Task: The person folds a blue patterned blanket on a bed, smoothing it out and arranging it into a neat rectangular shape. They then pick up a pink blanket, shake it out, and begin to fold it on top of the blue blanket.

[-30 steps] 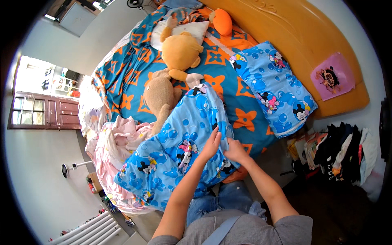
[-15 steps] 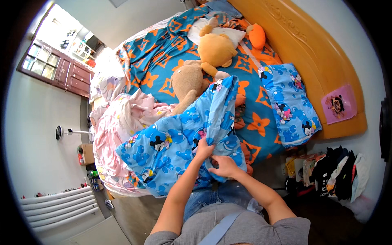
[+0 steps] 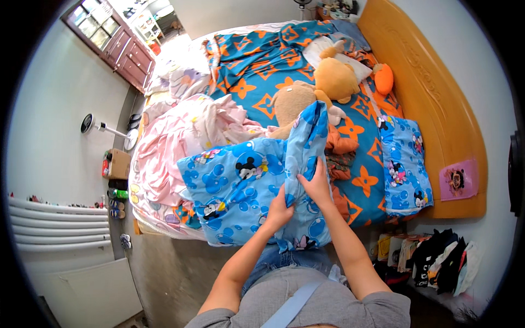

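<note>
Fingers of both hands are clenched on the blue cartoon-print quilt cover: the left hand pinches a fold near its near edge, the right hand grips the raised ridge of cloth just beside it. The cover lies bunched across the near side of the bed, its ridge standing up toward the plush bears. To handle it well, I judge both grips should stay on one seam and draw it taut, so the fabric does not twist. A pink sheet lies left, a matching pillow right by the wooden headboard; a radiator lines the left wall.
</note>
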`<state>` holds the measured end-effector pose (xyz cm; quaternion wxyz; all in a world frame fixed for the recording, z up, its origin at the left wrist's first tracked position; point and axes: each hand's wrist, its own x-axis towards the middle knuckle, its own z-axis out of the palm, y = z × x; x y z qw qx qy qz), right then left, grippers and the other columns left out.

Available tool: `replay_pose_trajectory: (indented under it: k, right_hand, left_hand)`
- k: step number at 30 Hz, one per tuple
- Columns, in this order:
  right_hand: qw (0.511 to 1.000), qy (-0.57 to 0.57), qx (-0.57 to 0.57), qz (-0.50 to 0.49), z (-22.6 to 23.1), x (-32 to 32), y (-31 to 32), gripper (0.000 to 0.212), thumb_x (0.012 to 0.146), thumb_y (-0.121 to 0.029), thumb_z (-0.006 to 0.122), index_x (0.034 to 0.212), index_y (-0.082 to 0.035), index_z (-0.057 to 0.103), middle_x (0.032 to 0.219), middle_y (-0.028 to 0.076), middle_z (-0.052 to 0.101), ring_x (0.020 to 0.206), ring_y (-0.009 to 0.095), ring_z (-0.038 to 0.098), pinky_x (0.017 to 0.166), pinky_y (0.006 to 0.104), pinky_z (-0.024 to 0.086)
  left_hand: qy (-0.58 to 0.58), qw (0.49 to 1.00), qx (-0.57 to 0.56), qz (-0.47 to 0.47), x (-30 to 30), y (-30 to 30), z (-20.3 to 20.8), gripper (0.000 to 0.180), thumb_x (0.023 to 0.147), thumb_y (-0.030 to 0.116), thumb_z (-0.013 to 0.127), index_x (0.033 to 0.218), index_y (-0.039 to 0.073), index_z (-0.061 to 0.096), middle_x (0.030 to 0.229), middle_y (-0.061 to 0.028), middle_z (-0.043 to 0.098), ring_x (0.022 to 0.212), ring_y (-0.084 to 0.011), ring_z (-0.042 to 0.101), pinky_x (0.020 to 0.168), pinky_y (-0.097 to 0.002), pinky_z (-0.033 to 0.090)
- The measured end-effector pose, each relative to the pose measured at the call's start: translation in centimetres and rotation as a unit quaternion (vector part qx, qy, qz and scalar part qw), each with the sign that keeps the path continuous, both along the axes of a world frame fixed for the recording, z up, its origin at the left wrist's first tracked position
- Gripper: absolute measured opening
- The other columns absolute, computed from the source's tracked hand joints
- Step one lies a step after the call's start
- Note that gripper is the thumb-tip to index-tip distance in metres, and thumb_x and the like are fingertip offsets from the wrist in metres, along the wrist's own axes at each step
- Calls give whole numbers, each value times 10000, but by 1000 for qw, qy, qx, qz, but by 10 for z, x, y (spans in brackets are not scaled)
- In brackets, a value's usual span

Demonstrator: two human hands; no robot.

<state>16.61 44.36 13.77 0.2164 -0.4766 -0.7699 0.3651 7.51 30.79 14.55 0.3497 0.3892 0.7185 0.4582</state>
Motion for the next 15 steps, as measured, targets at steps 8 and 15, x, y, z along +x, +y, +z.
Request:
replay_pose_trajectory:
  k: [8,15]
  right_hand:
    - [998,45,-27,34,-13,-45,-29,653,701,-110,570,1294,100,393,1163,311,543,1035,398,568,873,412,455]
    - [962,198,-146,121,47,-108,-96,550,724,32,495,1271,65,448,993,73,597,824,115,563,723,241,454]
  left_hand:
    - [-1,998,28,56,-33,-64,3,716,750,3,550,1409,87,286,1073,-280,587,992,-449,557,815,-433,458]
    - [46,991,66,111,-99,-140,38,719,744,-31,542,1413,89,307,1272,-253,500,1187,-390,478,968,-368,389]
